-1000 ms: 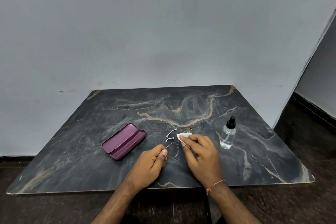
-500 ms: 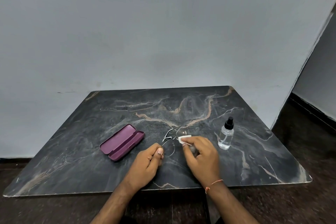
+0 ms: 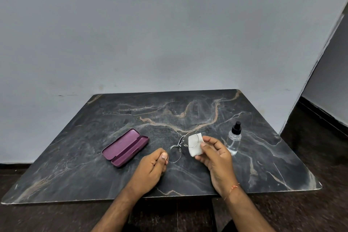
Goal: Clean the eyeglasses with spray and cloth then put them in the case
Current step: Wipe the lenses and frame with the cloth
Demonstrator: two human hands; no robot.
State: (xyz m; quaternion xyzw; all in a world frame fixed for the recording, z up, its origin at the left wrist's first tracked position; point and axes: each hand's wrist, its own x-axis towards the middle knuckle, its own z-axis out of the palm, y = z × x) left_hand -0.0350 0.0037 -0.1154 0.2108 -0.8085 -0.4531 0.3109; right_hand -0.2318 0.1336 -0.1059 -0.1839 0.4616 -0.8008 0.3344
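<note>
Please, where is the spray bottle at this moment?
In the head view the spray bottle stands upright on the right part of the table, just right of the right hand that holds the cloth.

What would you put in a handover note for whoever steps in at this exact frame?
Left hand: pinches the rim of one lens of the glasses, holding them above the table.
Right hand: holds the white cloth against the other lens.
Spray bottle: upright, right of the hands.
Case: open, left of the hands.
Done: wiping appears underway; whether spray was used cannot be told.
Left: finish both lenses, fold the glasses, lay them in the case, close it.
</note>
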